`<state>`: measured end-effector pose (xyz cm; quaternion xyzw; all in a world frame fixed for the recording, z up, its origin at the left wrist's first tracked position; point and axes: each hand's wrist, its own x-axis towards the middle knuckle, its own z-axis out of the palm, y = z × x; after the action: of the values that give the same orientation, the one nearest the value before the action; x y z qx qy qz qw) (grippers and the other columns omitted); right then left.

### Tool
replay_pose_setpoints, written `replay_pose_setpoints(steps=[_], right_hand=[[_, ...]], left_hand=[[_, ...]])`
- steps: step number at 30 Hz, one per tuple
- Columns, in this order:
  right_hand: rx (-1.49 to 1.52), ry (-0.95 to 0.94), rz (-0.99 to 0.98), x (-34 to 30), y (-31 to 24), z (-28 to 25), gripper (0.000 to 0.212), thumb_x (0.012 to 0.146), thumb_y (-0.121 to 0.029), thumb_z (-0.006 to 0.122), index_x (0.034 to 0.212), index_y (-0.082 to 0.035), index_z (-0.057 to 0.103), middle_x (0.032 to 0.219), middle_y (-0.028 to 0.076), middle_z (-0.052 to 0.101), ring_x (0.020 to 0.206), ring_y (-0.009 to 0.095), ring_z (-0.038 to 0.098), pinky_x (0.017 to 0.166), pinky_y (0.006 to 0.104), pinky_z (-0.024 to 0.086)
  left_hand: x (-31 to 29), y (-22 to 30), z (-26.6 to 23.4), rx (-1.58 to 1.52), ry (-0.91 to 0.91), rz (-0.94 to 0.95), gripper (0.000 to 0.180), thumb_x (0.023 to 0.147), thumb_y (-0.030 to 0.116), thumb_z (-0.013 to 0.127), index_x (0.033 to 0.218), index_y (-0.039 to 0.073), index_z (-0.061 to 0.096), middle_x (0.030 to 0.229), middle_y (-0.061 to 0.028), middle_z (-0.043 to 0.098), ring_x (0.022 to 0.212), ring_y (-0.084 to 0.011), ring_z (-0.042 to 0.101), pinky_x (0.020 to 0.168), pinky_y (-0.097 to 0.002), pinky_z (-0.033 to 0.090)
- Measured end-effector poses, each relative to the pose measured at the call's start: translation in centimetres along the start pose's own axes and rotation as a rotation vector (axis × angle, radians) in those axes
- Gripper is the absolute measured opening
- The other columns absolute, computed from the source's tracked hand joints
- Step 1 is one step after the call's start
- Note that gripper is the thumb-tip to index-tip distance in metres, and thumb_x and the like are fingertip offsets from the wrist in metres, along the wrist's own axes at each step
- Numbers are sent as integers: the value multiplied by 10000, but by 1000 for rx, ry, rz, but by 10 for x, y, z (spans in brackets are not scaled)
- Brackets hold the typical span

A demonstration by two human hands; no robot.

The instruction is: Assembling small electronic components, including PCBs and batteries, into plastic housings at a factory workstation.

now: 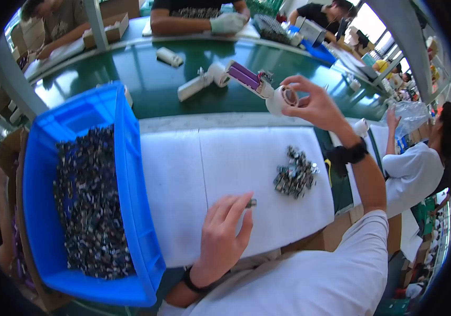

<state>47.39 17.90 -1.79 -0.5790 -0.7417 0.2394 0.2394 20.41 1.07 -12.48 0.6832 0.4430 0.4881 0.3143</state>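
Left hand (223, 227) half-hides the small part (253, 203) it pinches; right hand (318, 107) grips a white housing (274, 103).

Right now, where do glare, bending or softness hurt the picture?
Head view throughout: the window looks washed out; pale reflections lie on the green table; its far edge bows; the picture's corners go black; the small part at the left hand is too soft for detail.
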Motion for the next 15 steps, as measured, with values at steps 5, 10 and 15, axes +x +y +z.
replay_pose_setpoints(steps=[5,10,15], right_hand=[[133,-99,-213,-63,-56,18,553,698,11,755,1214,-81,580,1252,105,636,1018,147,662,889,282,568],[50,-173,-322,-88,-60,37,557,664,52,732,1186,-96,606,1279,106,631,1080,189,652,908,295,564],[-70,-210,-497,-82,-50,57,532,680,81,684,1170,-116,624,1289,102,630,1115,259,645,915,328,560]], left_hand=[[1,-1,-2,174,9,130,335,874,22,657,1207,21,626,1150,-150,660,976,-325,656,908,-383,499],[-29,-12,-15,-666,262,-279,341,953,112,614,1274,-1,586,1138,-143,672,1007,-230,664,916,-342,499],[-17,-8,-23,-740,68,-328,369,950,104,649,1286,-27,571,1155,-141,663,972,-155,653,868,-296,512]])
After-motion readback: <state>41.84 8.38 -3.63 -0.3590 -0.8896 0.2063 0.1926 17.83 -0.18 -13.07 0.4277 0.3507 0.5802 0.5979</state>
